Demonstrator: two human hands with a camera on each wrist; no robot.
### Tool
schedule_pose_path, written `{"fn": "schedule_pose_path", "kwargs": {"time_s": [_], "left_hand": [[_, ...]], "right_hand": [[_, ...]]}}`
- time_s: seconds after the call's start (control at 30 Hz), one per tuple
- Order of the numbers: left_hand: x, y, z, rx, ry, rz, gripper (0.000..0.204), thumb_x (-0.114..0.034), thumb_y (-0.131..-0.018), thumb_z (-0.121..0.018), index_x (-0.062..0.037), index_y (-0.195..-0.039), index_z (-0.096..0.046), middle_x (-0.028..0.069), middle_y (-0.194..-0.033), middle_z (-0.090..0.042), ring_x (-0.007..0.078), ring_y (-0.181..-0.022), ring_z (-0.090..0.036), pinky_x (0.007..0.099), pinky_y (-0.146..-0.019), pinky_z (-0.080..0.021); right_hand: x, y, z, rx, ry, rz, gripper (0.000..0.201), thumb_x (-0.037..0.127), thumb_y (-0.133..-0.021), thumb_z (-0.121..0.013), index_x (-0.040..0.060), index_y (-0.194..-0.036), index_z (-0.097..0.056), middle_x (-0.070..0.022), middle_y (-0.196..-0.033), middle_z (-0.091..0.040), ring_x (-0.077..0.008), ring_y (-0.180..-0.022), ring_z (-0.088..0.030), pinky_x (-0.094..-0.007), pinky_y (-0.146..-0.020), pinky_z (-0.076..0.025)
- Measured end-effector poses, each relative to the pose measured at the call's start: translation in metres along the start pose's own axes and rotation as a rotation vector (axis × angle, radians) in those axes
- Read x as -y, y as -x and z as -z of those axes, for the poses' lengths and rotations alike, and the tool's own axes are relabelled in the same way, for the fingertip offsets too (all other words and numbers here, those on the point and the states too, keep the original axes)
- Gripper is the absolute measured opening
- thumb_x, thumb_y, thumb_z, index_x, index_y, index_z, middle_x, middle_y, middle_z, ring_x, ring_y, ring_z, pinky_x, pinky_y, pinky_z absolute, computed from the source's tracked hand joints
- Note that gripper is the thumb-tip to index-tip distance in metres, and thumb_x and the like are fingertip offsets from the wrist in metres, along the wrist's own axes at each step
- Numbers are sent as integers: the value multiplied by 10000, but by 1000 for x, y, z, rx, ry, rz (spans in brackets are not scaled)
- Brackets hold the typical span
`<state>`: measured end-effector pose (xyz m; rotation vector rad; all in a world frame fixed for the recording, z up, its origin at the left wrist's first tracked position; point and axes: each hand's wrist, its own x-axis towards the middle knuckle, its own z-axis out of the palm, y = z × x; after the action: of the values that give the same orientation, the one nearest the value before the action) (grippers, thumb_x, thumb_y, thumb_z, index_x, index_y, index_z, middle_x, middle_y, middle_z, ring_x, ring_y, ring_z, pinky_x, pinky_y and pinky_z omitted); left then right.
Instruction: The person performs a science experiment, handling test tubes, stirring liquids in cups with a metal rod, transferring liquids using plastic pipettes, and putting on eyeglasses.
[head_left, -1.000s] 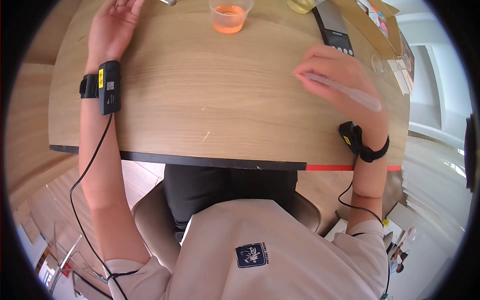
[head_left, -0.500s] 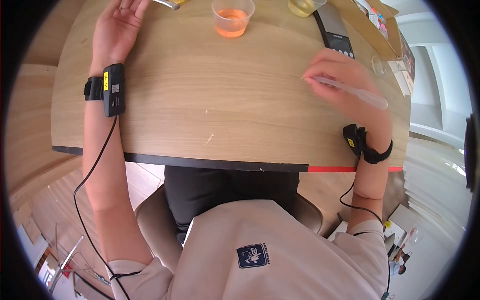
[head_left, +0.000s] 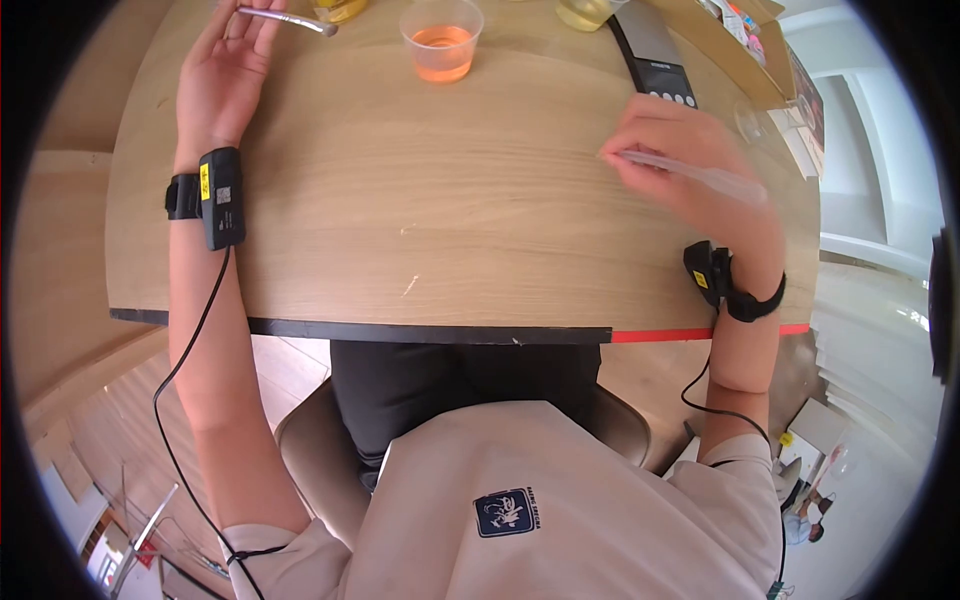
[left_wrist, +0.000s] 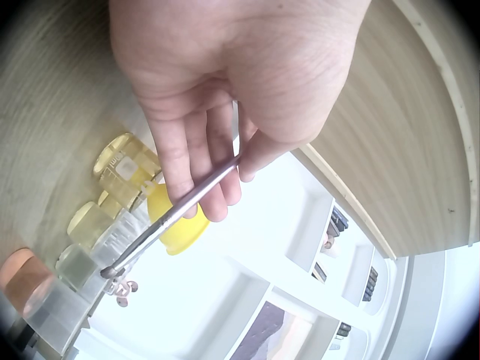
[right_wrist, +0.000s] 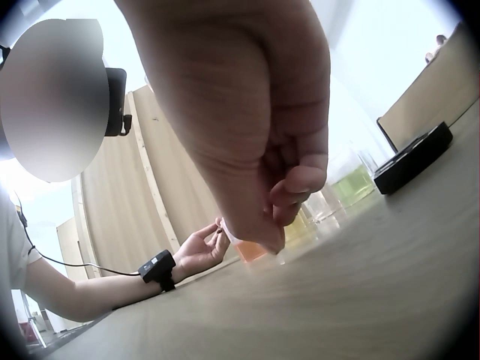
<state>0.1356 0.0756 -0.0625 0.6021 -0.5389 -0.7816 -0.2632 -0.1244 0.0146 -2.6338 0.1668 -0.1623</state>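
My left hand (head_left: 222,95), palm up at the left of the table, pinches a slim silver stick (left_wrist: 176,214) with a small rounded tip between thumb and fingers. In the head view that stick (head_left: 288,17) points rightward. A clear plastic dropper (head_left: 700,175) is pinched in my right hand (head_left: 672,145), its bulb end pointing back toward the wrist. The right hand hovers low over the table's right side. Between the two hands, farther back, stands a clear cup with orange liquid (head_left: 442,55).
A black kitchen scale (head_left: 655,60) lies beyond the right hand, beside a cup of pale yellow liquid (head_left: 585,12). Behind is a cardboard box (head_left: 715,45). A beaker of yellow liquid (left_wrist: 124,161) and a yellow round object (left_wrist: 180,225) show in the left wrist view.
The silver stick has come farther into the head view, its tip lower, as the left hand shifts slightly back. The right hand keeps its pinch on the dropper, nearly in place.
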Motion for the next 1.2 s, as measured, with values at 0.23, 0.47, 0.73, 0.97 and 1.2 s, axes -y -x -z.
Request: {"fn": "schedule_pose_path", "kwargs": {"time_s": [0.23, 0.47, 0.73, 0.97, 1.2], "left_hand": [[2, 6, -10, -12, 5, -2, 439, -42, -1026, -530, 73, -1436, -420, 135, -1098, -594, 242, -1125, -592, 399, -1158, -450], [0, 7, -20, -45, -46, 21, 448, -50, -1038, -515, 37, -1462, -400, 108, -1075, -597, 203, -1090, -605, 352, -1137, -461], [0, 7, -19, -69, -66, -7, 438, -74, -1042, -519, 47, -1448, -408, 101, -1069, -595, 199, -1082, -608, 370, -1136, -470], [0, 7, -19, -59, -63, -1, 416, -79, -1043, -519, 48, -1429, -429, 111, -1083, -604, 226, -1111, -612, 366, -1121, -484], [3, 7, -23, -54, -53, -5, 425, -84, -1036, -533, 51, -1425, -426, 113, -1088, -597, 231, -1113, -608, 377, -1127, -482]], "right_hand": [[4, 15, 36, -102, -37, 22, 66, 47, -866, -676, 20, -925, -683, -57, -848, -596, -211, -727, -582, -316, -634, -459], [-2, 69, 42, -108, -129, -218, 168, 106, -959, -615, 23, -1081, -696, -37, -909, -624, -162, -749, -580, -296, -633, -446], [0, 77, 16, -208, -346, -461, 199, 154, -938, -659, 26, -1084, -698, -78, -861, -649, -151, -758, -603, -287, -674, -490], [-11, 63, 8, -267, -276, -505, 181, 179, -879, -726, 15, -953, -741, -94, -777, -716, -178, -710, -674, -292, -659, -518], [-15, 60, 9, -187, -15, -503, 160, 173, -878, -730, 19, -923, -734, -82, -754, -705, -171, -704, -676, -300, -654, -522]]}}
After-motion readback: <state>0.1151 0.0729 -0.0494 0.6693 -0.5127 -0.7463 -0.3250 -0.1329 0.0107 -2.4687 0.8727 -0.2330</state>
